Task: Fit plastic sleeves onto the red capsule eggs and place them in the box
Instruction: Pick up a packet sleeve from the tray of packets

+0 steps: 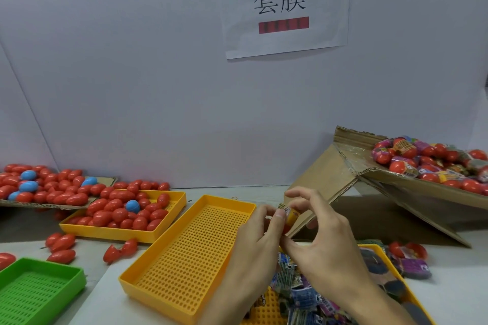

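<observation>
Both forearms reach in from the lower edge and meet at mid-frame. The left hand [260,229] pinches a sleeved egg [288,215] with curled fingers and thumb. The right hand [320,232] pinches it from the other side, index finger arched above.

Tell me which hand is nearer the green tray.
Left. The left hand is over the right edge of the empty yellow tray, on the side toward the green tray. The right hand is farther right, both pinching the sleeved egg.

Red capsule egg [285,228] (sleeved) mostly hidden between both hands' fingers.
</observation>
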### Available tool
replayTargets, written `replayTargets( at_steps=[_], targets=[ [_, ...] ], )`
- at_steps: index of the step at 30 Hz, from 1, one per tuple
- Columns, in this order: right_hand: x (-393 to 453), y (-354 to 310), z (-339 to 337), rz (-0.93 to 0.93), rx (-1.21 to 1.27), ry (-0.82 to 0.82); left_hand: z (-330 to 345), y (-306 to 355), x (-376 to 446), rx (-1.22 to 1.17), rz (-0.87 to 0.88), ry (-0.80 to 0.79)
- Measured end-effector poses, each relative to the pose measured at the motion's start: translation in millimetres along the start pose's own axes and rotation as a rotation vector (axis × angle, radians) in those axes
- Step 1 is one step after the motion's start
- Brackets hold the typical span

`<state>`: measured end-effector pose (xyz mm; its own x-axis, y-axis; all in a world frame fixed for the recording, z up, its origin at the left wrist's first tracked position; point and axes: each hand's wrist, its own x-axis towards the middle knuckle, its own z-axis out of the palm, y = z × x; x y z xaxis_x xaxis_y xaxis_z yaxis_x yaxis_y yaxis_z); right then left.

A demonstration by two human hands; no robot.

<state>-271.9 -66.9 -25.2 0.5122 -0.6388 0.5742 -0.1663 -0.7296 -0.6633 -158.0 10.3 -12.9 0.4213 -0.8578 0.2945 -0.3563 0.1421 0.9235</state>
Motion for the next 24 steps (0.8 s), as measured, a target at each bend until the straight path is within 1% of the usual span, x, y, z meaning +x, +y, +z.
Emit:
replayTargets(
  at_steps=[6, 11, 14, 19, 21, 24],
  targets=[
    [0.5, -0.6, 0.0, 0.002, 0.017, 0.049, -0.3, -3.7, 1.1, 0.073, 0.075, 0.036],
    [-0.1, -0.1, -0.7, 0.009, 0.048, 0.042, -2.6, -3.9, 1.1, 0.066, 0.042, 0.016],
    [0.5, -2.2, 0.5, -0.005, 0.038, 0.004, -2.8, -2.7, 1.7, 0.014, 0.018, -0.022],
    [1.0, -0.4, 1.2, -0.018, 0.013, -0.029, -5.3, -6.5, 4.3, 0.074, 0.012, -0.076],
    [1.1, 0.3, 1.0, 0.004, 0.028, -0.052, -8.3, -7.1, 4.5, 0.101, 0.01, -0.115],
    [1.7, 0.6, 0.3, 0.027, 0.042, -0.062, -10.2, -7.5, 5.1, 0.138, 0.011, -0.134]
  ],
)
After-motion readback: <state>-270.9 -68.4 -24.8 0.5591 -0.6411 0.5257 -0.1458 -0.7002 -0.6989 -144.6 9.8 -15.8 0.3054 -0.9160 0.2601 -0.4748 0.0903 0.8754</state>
